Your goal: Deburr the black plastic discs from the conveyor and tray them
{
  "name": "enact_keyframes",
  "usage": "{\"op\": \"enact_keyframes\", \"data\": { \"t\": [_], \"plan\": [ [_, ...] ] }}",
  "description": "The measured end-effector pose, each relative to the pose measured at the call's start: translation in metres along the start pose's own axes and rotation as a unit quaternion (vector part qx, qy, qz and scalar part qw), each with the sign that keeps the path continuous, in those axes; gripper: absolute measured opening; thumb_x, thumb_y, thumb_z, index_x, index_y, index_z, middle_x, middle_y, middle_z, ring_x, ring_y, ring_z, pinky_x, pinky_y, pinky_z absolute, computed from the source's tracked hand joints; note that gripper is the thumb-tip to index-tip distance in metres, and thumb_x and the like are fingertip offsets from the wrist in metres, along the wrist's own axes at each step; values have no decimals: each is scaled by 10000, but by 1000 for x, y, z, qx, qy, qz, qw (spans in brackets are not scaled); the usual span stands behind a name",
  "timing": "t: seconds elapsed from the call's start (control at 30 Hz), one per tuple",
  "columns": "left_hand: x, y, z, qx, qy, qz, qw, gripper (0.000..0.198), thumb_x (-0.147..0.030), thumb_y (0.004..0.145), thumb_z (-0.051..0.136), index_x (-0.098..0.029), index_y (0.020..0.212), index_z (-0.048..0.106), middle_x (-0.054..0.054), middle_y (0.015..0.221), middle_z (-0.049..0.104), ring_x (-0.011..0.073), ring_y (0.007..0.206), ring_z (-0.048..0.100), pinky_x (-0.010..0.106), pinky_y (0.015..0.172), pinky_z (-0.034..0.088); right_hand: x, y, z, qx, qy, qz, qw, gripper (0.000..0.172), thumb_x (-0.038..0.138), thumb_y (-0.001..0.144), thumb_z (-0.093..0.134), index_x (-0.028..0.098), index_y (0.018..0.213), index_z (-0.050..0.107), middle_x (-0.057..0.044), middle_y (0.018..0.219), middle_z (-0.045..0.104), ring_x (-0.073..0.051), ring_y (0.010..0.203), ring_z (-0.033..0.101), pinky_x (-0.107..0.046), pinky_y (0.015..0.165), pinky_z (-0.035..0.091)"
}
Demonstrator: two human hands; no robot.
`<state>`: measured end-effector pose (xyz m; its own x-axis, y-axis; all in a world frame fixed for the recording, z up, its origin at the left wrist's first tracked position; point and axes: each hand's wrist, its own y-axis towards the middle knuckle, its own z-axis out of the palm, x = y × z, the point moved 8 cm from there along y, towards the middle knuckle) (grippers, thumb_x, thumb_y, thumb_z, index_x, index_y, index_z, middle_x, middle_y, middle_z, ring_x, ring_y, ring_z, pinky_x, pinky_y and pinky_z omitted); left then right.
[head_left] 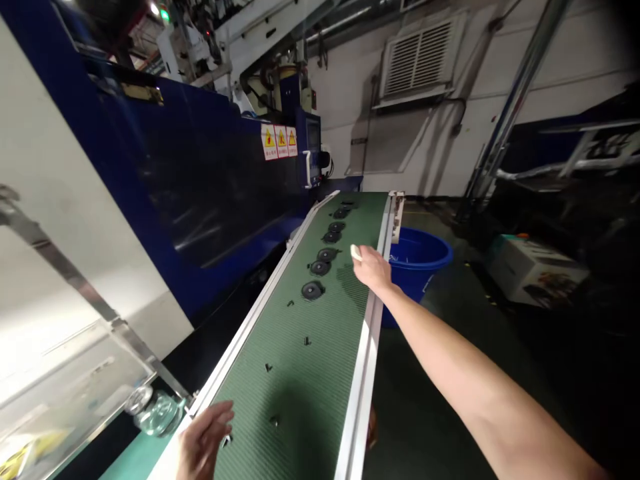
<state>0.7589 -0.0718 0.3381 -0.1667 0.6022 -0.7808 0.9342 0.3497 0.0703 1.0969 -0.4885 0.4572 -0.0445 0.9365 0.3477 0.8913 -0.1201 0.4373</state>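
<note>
A green conveyor belt [300,373] runs away from me between silver rails. Several round black plastic parts [313,290] lie in a row along its far half, and small black bits [307,341] are scattered nearer. My right hand [371,268] is stretched out over the belt's right side, level with the nearest round parts; its fingers are curled, with a white-covered fingertip showing, and I cannot make out anything in them. My left hand [203,443] rests on the belt's near left edge, fingers spread, next to a small black bit [227,440].
A big blue machine [200,187] with yellow warning stickers [280,141] stands along the belt's left. A blue bucket [417,260] sits on the floor right of the belt. A cardboard box [535,270] lies farther right. Clear plastic pieces [155,410] sit at lower left.
</note>
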Motion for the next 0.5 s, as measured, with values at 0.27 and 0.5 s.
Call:
{"op": "enact_keyframes", "data": {
  "t": [0.27, 0.5],
  "plan": [
    [-151, 158, 94, 49, 72, 133, 987, 281, -331, 981, 533, -246, 1095, 775, 46, 1110, 796, 201, 1028, 736, 299, 934, 567, 42, 103, 70, 20, -3, -7, 1000, 345, 427, 1068, 595, 172, 1299, 614, -88, 1190, 617, -263, 1075, 604, -450, 968, 493],
    [-213, 243, 178, -16, 166, 112, 980, 314, -385, 1026, 572, -171, 1224, 689, 95, 1098, 755, 234, 1034, 715, 481, 995, 542, 48, 104, 90, -10, 6, -31, 999, 295, 212, 1053, 461, 171, 1298, 620, -166, 1194, 615, -320, 1131, 590, -440, 982, 411]
  ]
}}
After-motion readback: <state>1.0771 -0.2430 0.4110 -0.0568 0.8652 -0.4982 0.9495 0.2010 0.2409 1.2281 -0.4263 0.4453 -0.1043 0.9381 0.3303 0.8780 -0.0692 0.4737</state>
